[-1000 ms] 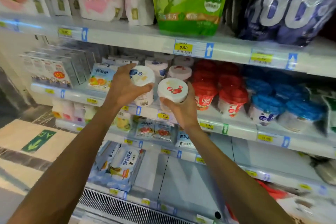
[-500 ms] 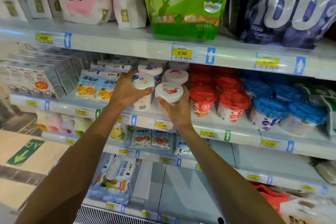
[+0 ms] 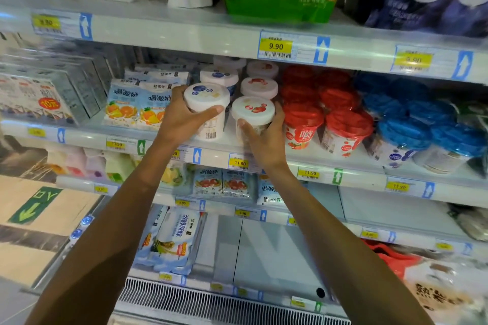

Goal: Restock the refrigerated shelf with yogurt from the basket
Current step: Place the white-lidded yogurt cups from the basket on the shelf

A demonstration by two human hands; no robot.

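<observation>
My left hand [image 3: 182, 121] grips a white yogurt cup with a blueberry lid [image 3: 207, 96] at the front of the middle refrigerated shelf [image 3: 343, 166]. My right hand [image 3: 264, 140] grips a second white yogurt cup with a strawberry lid [image 3: 253, 111] just to its right. Both cups stand upright at the shelf's front, in line with matching cups [image 3: 260, 87] behind them. A red basket [image 3: 390, 256] shows partly at the lower right.
Red-lidded cups [image 3: 303, 119] and blue-lidded cups [image 3: 404, 134] fill the shelf to the right. Orange yogurt pouches [image 3: 140, 105] and boxed cartons [image 3: 39, 97] sit to the left. Large bags stand on the shelf above, pouches on the shelves below.
Both hands have lowered the two cups onto the front of the middle shelf, and the view has shifted closer and slightly up.
</observation>
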